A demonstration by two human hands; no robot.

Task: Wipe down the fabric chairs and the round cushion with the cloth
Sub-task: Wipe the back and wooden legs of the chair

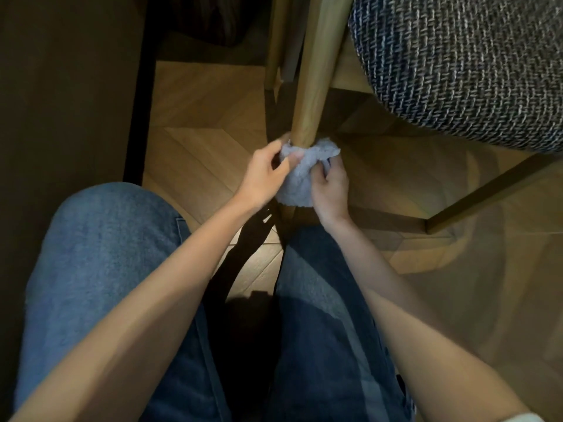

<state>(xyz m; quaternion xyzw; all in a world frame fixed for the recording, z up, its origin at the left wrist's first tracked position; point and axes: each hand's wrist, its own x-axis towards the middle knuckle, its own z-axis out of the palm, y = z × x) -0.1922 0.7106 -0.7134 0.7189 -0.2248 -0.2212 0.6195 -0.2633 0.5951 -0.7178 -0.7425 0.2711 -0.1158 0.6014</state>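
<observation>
as cloth wraps the leg, its length runs along it.

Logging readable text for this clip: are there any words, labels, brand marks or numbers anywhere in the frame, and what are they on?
None can be read.
The cloth, gripped round the wooden chair leg by the left hand and right hand, shows no tag or print.
The woven chair seat, jeans, black strap and wood floor show no lettering.
</observation>
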